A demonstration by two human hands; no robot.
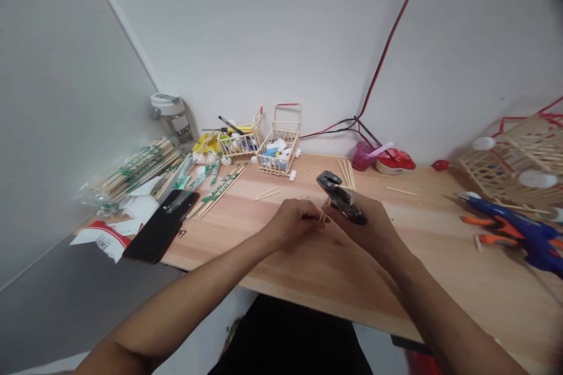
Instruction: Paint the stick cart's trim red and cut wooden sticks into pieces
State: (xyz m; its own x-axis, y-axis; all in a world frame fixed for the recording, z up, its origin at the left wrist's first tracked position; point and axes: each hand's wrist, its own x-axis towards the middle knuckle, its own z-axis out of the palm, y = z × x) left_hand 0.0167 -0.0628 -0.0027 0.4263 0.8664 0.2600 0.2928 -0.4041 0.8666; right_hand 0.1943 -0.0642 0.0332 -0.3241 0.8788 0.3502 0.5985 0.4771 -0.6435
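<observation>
My left hand (292, 222) pinches a short piece of thin wooden stick (324, 215) above the light wooden table (409, 269). My right hand (363, 228) grips a dark pair of pliers (339, 196), whose jaws point up and to the left. The pliers are close to the stick, and both hands nearly meet around it. My fingers hide most of the stick, so I cannot tell whether the jaws touch it.
Wrapped chopsticks (141, 173) and a black phone (160, 225) lie at the left. Two small stick cages (279, 149) stand at the back. A blue and orange glue gun (505, 225) and a large stick structure (519, 158) sit at the right.
</observation>
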